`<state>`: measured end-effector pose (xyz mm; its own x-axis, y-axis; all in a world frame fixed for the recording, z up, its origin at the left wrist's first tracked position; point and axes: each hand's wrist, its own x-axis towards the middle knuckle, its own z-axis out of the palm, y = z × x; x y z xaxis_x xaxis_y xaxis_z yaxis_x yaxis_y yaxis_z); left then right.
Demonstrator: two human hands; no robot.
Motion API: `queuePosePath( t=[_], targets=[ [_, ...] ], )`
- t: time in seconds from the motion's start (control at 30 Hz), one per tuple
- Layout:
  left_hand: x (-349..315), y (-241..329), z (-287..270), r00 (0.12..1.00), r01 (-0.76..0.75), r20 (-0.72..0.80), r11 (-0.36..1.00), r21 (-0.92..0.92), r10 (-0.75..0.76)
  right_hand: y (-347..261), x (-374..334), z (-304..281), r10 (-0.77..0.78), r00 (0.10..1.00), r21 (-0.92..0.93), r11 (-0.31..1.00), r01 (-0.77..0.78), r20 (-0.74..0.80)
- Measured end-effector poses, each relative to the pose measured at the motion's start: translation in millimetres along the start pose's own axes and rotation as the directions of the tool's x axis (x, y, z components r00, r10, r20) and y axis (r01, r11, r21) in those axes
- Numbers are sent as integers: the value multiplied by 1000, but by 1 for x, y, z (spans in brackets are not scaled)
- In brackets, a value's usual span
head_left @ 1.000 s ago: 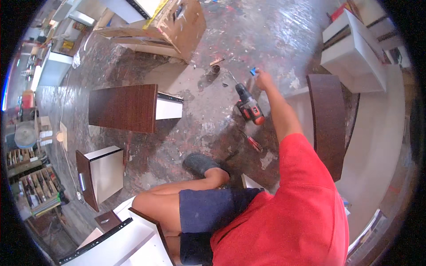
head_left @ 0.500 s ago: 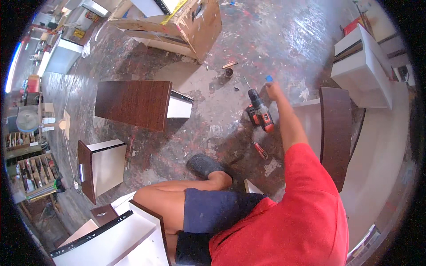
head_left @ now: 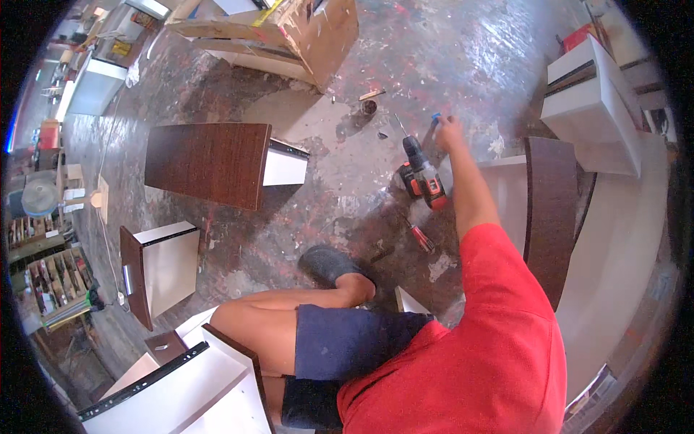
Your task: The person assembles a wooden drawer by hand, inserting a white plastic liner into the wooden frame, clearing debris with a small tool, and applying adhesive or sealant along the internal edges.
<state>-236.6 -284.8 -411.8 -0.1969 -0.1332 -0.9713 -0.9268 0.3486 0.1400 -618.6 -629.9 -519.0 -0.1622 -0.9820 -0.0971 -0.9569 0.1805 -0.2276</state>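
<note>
Blue piece (head_left: 436, 117) pinched in right hand (head_left: 449, 134); blotchy, scuffed floor (head_left: 347, 210), dark-fronted drawers (head_left: 172, 266) around.

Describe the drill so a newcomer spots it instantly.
From the red sleeve, follow the arm toward the right hand. On the floor left of that arm rests the drill. Its thin bit and black-and-orange body set it apart from the red-handled tool nearby.

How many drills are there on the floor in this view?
1: the drill is on the floor, between the right hand and the red screwdriver. Others may be hidden from this view.
</note>
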Motion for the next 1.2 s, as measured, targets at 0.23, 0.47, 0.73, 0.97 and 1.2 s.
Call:
queuePosePath(
  t=[0.23, 0.47, 0.73, 0.97, 1.2],
  targets=[
    [-24, 10, -27, 998, -19, -53, 1000, -14, 18, 26, 8, 11, 60, 998, -68, 996, -62, -26],
    [-19, 5, -13, 993, 10, -116, 999, 51, -4, -19, -31, -27, 199, 973, 80, 975, -209, 120],
    [-13, 3, -5, 973, -98, -184, 975, 201, 136, -26, -49, -37, 210, 975, 252, 950, -185, -75],
    [-34, 3, -14, 965, -94, -233, 990, 105, 117, -34, -30, -46, -37, 999, 134, 991, 32, 32],
    [-192, -7, -53, 875, -167, -478, 976, -140, 81, 2, -22, -30, 11, 996, 122, 992, -21, 87]
  ],
)
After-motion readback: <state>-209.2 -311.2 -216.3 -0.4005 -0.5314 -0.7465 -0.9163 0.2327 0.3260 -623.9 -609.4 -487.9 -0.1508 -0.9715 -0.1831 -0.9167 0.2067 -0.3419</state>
